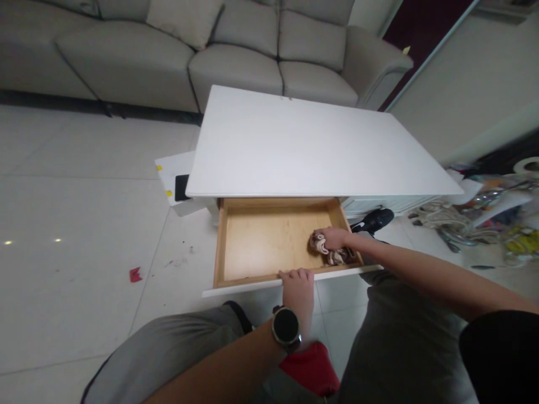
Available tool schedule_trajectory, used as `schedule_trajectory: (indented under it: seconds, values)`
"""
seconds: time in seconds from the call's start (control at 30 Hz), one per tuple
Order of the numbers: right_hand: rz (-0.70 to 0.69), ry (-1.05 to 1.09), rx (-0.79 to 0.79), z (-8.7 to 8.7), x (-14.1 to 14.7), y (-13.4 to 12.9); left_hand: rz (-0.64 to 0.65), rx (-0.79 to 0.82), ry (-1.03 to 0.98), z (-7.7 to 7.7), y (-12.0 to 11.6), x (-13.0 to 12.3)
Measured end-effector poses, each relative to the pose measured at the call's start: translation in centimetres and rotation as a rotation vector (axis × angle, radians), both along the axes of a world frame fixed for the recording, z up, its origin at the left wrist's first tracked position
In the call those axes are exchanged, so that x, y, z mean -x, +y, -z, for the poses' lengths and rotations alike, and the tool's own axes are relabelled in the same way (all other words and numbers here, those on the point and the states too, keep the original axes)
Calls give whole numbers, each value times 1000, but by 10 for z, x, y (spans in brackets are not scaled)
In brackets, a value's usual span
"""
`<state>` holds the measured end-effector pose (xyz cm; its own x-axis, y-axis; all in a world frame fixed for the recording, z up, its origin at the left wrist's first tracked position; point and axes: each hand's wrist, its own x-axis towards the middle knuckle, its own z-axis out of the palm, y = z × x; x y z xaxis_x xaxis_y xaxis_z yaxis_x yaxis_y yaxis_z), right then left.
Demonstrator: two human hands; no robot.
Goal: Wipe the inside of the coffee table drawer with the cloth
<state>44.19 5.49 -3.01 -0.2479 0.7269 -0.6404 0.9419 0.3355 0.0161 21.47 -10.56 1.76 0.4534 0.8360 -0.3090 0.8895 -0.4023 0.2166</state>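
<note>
A wooden drawer (269, 238) is pulled out from under a white table top (311, 148). My left hand (298, 286), with a watch on its wrist, has its fingers hooked over the drawer's white front edge. Inside the drawer, at its right end, my right hand (334, 238) is closed on a brown and white patterned cloth (320, 244). More of the bunched cloth lies below and to the right of that hand, against the front corner. The rest of the drawer floor shows bare wood.
A grey sofa (236, 70) stands behind the table. A white board with a black object (182, 187) juts out at left. Cables and bags (471, 221) lie at right. A red cloth (314, 370) is below, a red scrap (135, 274) on the floor.
</note>
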Motion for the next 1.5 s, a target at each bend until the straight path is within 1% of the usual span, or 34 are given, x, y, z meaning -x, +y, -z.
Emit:
schedule_trajectory:
  seconds: [0.03,0.1,0.17,0.2,0.27,0.3,0.37,0.43,0.5,0.63,0.7,0.73,0.8,0.87,0.97,1.03,1.1,1.17,1.23,1.33,1.4,1.5]
  values:
    - [39,7,-67,-6,0,7,1,1,-1,0,0,0]
    - [81,-18,-262,-14,4,24,5,1,-7,0,1,0]
    - [34,-59,-397,-15,11,39,8,2,-9,0,1,1]
    - [-12,-78,-416,-13,13,43,8,3,-7,0,2,1]
    - [-91,-118,-383,-4,16,47,7,2,-3,0,2,1]
    - [-109,-136,-353,1,16,46,5,3,0,0,2,1]
    - [-115,-155,-306,9,11,40,4,11,5,0,3,0]
    - [-126,-139,-260,14,2,30,5,24,4,-1,2,0]
    - [-151,-111,-174,13,-8,18,5,29,-3,-1,2,0]
    - [-168,38,120,8,-23,-9,7,30,-17,-1,3,1]
    - [-148,109,185,6,-26,-21,13,31,-18,-1,3,1]
    - [-139,115,178,5,-26,-25,15,28,-16,0,3,2]
    - [-140,80,109,5,-23,-33,15,14,-12,0,2,2]
    - [-171,36,19,6,-19,-37,13,-2,-13,0,2,2]
    - [-198,-14,-113,7,-11,-36,5,-3,-22,-1,1,2]
    - [-164,-60,-169,7,-5,-28,2,3,-26,0,1,1]
    - [-112,-91,-241,4,-1,-14,2,6,-24,0,1,1]
    - [-115,-77,-339,1,3,2,0,8,-18,0,2,0]
    - [-228,-13,-418,0,8,18,-2,13,-12,0,2,0]
    - [-525,113,-478,5,18,37,-5,14,-1,-1,3,0]
    - [-699,176,-531,12,29,45,-5,11,7,-2,3,0]
    - [-885,269,-655,27,57,54,-5,16,36,-3,2,-2]
